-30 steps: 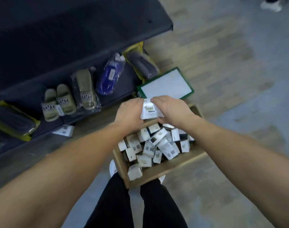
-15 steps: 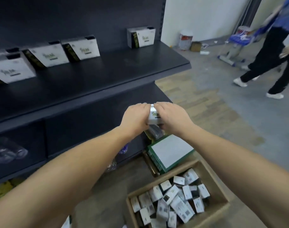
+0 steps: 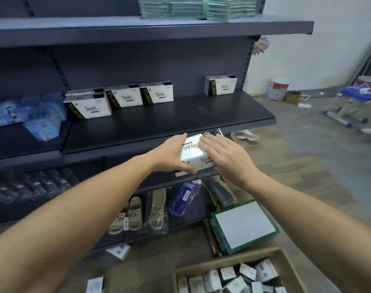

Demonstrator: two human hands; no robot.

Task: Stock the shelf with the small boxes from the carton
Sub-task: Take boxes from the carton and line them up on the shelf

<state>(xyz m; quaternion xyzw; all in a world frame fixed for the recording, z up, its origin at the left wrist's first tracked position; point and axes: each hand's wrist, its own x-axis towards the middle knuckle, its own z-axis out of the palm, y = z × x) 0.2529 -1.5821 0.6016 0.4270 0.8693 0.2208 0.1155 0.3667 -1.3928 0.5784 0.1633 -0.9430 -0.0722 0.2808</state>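
Item: small box [image 3: 196,153], held between your left hand [image 3: 171,154], thumb curled beneath it, and your flat right hand [image 3: 224,155], at the shelf [image 3: 180,121] edge; four boxes [image 3: 157,96] stocked, carton [image 3: 233,278] nearly full, most work left

Middle dark shelf [image 3: 180,121]: four white boxes [image 3: 125,99] in a row along its back, a fifth [image 3: 221,85] apart toward its right end; blue packets [image 3: 40,121] left of the row. Floor [image 3: 307,157] below the shelf: open carton [image 3: 286,263], green-edged board [image 3: 244,225].
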